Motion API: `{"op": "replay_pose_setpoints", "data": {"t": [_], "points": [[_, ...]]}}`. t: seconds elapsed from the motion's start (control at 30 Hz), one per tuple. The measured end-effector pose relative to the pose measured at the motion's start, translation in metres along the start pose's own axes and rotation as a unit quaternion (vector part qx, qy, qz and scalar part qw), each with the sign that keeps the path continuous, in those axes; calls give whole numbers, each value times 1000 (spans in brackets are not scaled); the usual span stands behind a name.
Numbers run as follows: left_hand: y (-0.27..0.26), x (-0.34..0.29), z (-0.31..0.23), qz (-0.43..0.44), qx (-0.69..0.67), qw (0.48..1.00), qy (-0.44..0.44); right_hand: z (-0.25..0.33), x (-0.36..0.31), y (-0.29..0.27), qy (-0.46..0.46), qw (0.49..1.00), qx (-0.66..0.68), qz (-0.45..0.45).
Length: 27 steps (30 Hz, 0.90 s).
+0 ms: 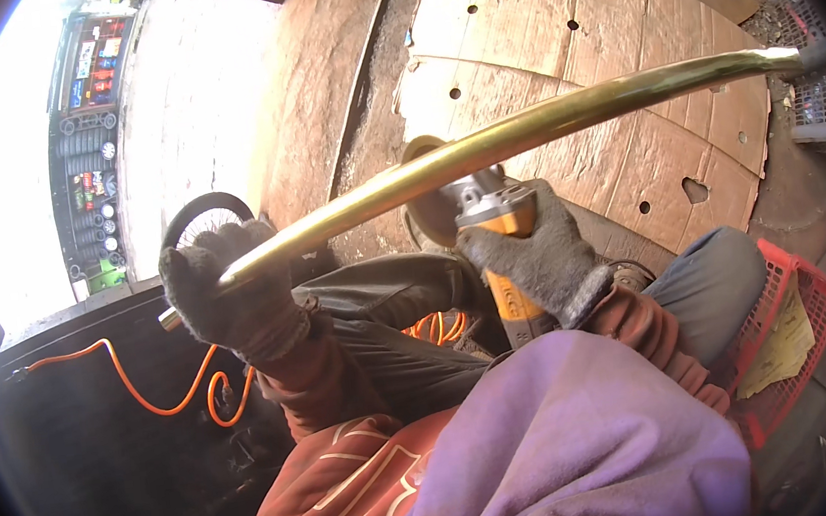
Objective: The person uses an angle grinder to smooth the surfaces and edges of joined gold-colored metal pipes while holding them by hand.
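Left fingers (193, 284) curled round brass-coloured tube (482, 150); right fingers (504, 253) wrapped around orange-grey grinder (513, 300).

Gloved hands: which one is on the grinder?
The right hand, its fingers wrapped around the orange-and-grey angle grinder; the left hand instead grips the gold-coloured tube near its left end.

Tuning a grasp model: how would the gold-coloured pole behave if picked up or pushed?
Probably stiff: the gold-coloured pole has a metallic sheen. Possibly slippery for the gloved left hand: its surface looks smooth. Likely to roll if laid flat: its profile looks round.
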<state>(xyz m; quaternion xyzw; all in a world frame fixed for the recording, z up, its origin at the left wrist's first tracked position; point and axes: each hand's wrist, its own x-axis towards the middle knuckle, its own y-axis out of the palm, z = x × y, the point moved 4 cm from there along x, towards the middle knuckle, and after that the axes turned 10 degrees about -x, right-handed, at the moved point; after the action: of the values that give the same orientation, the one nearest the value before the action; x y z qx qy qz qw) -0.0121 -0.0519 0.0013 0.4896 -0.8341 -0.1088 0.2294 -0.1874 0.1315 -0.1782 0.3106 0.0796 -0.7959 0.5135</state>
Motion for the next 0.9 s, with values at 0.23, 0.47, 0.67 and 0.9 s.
{"op": "replay_pose_setpoints", "data": {"t": [0.23,0.47,0.67,0.9], "points": [[2,0,2,-3,1,1000,17,-14,-2,-3,-3,1000,-26,9],[-24,-3,8,-5,42,998,50,7,-16,-2,-61,995,-82,-20],[-42,-11,-4,-62,10,997,41,-11,4,0,-4,1000,-8,-2],[0,-2,3,-72,-22,997,32,1,-14,3,-50,996,-73,25]]}}
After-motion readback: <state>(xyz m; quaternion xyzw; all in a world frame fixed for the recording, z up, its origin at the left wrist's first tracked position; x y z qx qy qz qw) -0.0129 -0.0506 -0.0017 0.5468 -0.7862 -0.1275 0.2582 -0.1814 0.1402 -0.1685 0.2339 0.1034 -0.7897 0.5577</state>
